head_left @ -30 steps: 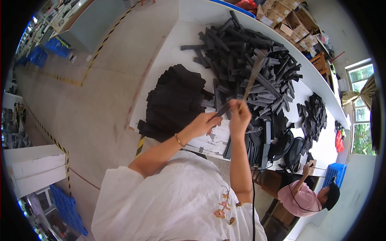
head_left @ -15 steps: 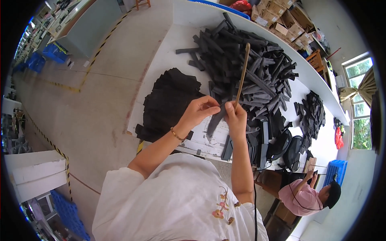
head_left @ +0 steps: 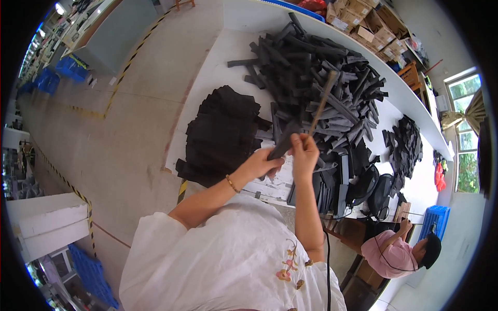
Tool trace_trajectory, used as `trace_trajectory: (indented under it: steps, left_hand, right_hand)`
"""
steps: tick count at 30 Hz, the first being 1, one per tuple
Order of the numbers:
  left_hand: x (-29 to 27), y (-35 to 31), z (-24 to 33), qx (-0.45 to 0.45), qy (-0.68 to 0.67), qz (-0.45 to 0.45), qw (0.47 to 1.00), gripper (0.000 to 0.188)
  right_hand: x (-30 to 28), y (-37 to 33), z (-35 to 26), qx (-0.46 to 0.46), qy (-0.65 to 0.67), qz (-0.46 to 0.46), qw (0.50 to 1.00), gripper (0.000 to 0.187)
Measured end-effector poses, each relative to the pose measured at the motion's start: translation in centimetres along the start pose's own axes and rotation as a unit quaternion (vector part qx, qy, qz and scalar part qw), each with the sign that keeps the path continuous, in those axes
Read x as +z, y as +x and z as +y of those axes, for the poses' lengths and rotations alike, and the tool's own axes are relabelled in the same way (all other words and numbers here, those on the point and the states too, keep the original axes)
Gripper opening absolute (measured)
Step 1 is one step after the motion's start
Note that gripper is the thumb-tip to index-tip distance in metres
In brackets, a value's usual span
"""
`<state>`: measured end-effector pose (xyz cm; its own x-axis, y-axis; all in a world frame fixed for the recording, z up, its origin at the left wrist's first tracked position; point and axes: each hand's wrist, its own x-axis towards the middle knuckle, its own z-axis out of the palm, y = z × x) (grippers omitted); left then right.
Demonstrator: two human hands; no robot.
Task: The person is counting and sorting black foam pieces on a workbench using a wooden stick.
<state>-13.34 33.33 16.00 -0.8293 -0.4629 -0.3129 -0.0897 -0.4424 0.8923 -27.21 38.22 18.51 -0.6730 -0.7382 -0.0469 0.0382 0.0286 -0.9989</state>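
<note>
My left hand (head_left: 265,163) is closed around the lower end of a dark grey fabric strip (head_left: 284,143), which slants up to the right. My right hand (head_left: 305,151) pinches a thin wooden stick (head_left: 323,103), with its fingertips against the strip's upper part. The stick leans up and away over a large heap of black fabric tubes (head_left: 290,57), blurred by motion. Whether the strip is folded or tubular between my fingers is hidden. Left of my hands, flat black fabric pieces (head_left: 220,137) lie in an overlapping stack on the white table (head_left: 205,65).
Black bags (head_left: 382,193) and a smaller pile of black pieces (head_left: 403,147) lie to the right. A person in pink (head_left: 386,254) works at the lower right near a blue crate (head_left: 434,220). Cardboard boxes (head_left: 371,31) stand behind the table's raised edge.
My left hand has lowered and closed on the strip's lower end. The strip now tilts up to the right, and the stick's top has swung slightly right and nearer.
</note>
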Motion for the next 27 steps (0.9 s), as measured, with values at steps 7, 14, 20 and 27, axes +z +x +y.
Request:
trace_trajectory:
  steps: [7,14,20,27]
  left_hand:
    - [-2.9,-2.6,-5.7,0.015,0.071,0.097,0.993,0.017]
    - [-12.5,-2.3,-4.9,0.206,0.537,0.313,0.756,0.023]
    - [-15.1,-2.5,-4.5,0.243,0.521,0.287,0.766,0.019]
    - [-15.5,-3.5,-2.5,0.214,0.442,0.247,0.835,0.014]
  right_hand:
    - [-7.6,10.4,-5.1,-0.199,-0.057,0.209,0.956,0.037]
    - [-7.8,4.9,2.6,0.004,-0.291,-0.053,0.955,0.021]
    - [-6.4,-2.0,4.4,-0.224,-0.477,-0.184,0.83,0.017]
    - [-5.5,-2.2,3.5,-0.292,-0.507,-0.203,0.786,0.018]
